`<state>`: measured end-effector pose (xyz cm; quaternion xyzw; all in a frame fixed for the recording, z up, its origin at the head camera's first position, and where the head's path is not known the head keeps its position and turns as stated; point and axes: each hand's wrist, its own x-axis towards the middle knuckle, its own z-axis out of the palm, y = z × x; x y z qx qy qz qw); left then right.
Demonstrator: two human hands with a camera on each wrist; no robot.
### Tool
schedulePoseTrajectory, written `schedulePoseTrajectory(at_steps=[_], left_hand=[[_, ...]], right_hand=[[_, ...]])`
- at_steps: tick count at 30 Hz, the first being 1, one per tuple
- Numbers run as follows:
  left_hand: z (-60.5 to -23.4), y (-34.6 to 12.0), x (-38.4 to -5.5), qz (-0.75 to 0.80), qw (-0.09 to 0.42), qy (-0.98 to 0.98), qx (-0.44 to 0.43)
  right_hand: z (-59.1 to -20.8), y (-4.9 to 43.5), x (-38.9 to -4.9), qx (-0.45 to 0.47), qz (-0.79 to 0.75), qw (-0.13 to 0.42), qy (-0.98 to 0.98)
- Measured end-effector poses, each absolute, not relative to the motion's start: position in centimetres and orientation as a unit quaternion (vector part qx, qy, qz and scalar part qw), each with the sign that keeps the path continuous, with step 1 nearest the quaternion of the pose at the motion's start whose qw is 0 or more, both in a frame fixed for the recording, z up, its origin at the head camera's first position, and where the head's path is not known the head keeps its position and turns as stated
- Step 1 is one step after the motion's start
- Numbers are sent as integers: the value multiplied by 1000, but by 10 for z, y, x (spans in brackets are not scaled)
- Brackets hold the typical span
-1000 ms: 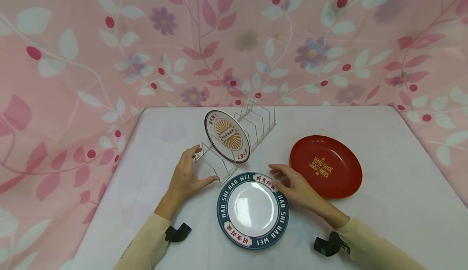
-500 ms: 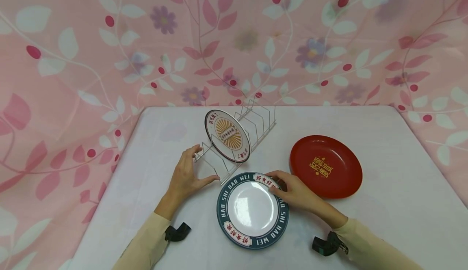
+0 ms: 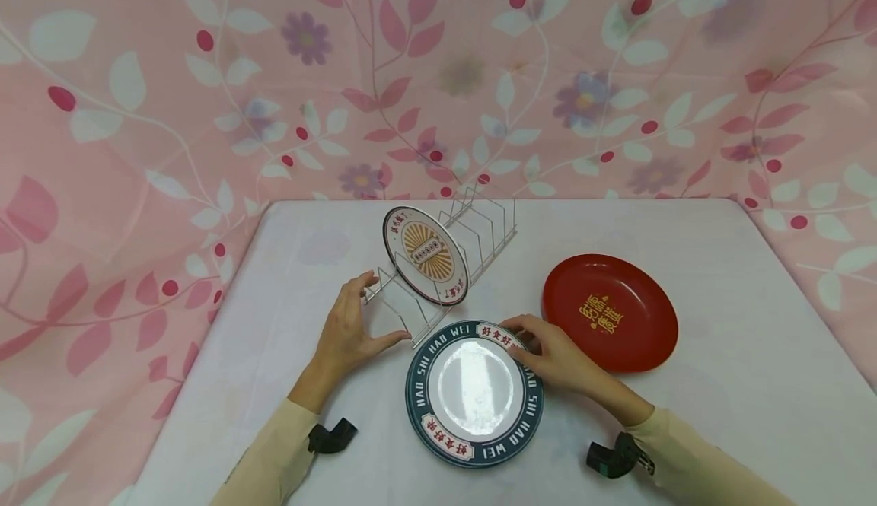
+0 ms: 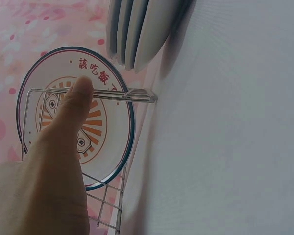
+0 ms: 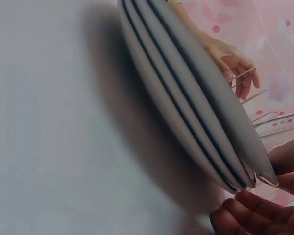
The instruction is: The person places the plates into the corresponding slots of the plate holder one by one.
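A stack of several round plates lies on the table, and its top plate [image 3: 473,392] has a dark teal rim with lettering. My right hand [image 3: 563,360] pinches that top plate at its upper right rim. In the right wrist view the top plate [image 5: 220,103] is tipped up a little from those beneath. My left hand [image 3: 346,335] holds the near end of the wire plate rack [image 3: 493,258], thumb on one side and fingers on the other. A white plate with an orange sunburst [image 3: 426,251] stands upright in the rack, close behind the left hand.
To the right of the stack lies a red oval plate [image 3: 637,316] with gold characters. The rack runs diagonally back on the white-covered table [image 3: 740,323]. Behind hangs a pink floral cloth [image 3: 466,72].
My right hand has come down and in onto the top plate's rim and now pinches it. That plate has risen very slightly. My left hand stays on the rack.
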<state>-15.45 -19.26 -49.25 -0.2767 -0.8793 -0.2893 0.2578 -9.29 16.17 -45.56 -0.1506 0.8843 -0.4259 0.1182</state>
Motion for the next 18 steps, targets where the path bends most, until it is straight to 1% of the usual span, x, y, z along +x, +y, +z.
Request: schedulePoseTrajectory(at_steps=[4, 6, 8, 11, 18], left_hand=[[-492, -193, -154, -285, 256, -882, -273], [-492, -193, -154, -285, 257, -883, -272], [-493, -193, -154, -282, 258, -883, -271], [-494, -193, -155, -281, 257, -884, -271], [-493, -193, -155, -278, 260, -885, -270]], right_hand=[[-449, 162, -94, -143, -432, 85, 887], [-446, 162, -95, -136, -446, 79, 881], [-442, 164, -97, -128, -468, 85, 870], [-437, 169, -100, -118, -509, 121, 844], [-432, 183, -106, -122, -597, 261, 749]])
